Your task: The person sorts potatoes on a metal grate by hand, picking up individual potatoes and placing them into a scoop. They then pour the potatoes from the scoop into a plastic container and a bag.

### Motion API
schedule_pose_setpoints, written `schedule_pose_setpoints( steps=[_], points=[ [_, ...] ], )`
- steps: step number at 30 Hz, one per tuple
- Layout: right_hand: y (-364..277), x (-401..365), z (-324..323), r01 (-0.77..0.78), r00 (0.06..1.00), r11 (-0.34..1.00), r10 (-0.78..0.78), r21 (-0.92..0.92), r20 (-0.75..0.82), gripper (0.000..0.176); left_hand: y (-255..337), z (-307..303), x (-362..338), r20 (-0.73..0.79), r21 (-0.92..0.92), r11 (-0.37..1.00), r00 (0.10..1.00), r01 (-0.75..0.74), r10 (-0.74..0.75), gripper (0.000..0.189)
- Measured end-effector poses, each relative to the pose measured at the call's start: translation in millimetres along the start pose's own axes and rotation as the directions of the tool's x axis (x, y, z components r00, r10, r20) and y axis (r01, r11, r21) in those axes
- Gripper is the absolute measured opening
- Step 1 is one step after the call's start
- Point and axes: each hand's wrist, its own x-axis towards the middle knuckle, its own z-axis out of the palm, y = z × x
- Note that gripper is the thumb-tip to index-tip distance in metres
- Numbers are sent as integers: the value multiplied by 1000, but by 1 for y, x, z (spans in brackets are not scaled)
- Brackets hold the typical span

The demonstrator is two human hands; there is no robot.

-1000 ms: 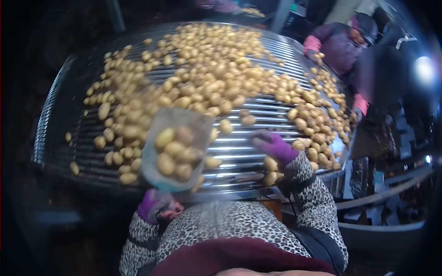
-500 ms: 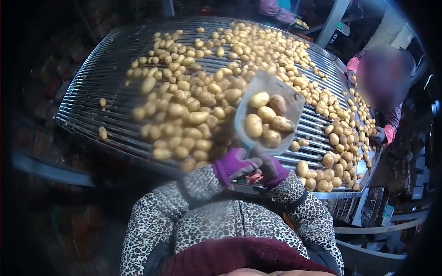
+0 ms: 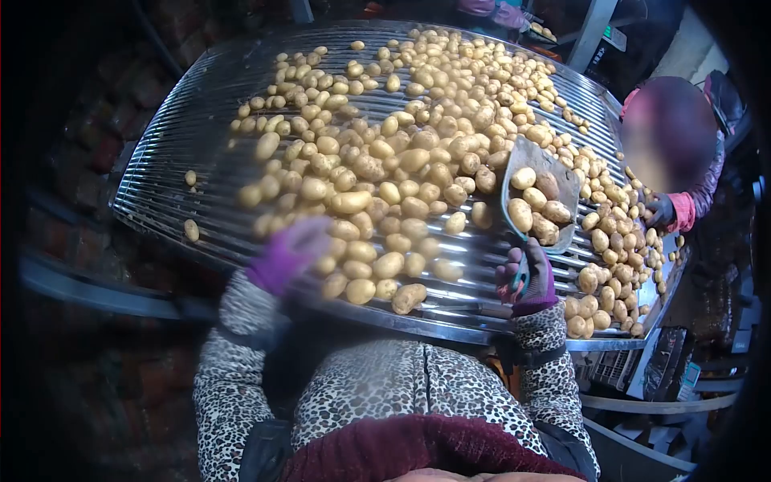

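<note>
My right hand (image 3: 532,277), in a purple glove with darker fingers, is closed around the handle of a scoop (image 3: 528,153). Several potatoes (image 3: 520,214) lie in the scoop's flat-bottomed pan, which rests over the slatted table (image 3: 474,299). On the other side, my left hand (image 3: 291,255), also in a purple glove, is at the near left edge of the spread potatoes (image 3: 351,201). Motion smears its fingers, so I cannot see whether they grip anything. A brownish potato (image 3: 409,299) sits by the table's front edge between both hands.
Potatoes cover much of the metal slats, thickest toward the back and right. At the right edge, a co-worker's gloved hand (image 3: 662,210) reaches among potatoes. Another person's sleeve (image 3: 498,11) shows at the far side. A metal post (image 3: 593,36) stands behind the table.
The scoop has moved right with its potatoes, now in my right hand alone. My left hand has come away from the handle and gone left to the potatoes.
</note>
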Motion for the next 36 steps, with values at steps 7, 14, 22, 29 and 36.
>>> schedule_pose_setpoints(
  steps=[7,14,22,29,36],
  points=[
    [-11,8,-15,163,985,974,-153,155,-75,17,-172,-122,12,-449,395,767,835,506,-319,66],
    [-21,-1,-10,159,983,984,-150,82,-106,22,-196,-127,50,-249,627,534,795,567,-552,73],
    [-34,-5,7,226,970,966,-235,-127,-62,39,-110,-103,34,-162,-642,661,775,387,-611,61],
    [-32,3,5,322,941,886,-339,-333,7,44,-34,-66,43,-152,-817,559,883,140,-444,69],
    [-33,9,6,215,970,954,-233,-209,-64,38,-39,-73,59,-88,-961,266,832,73,-548,57]
  ],
)
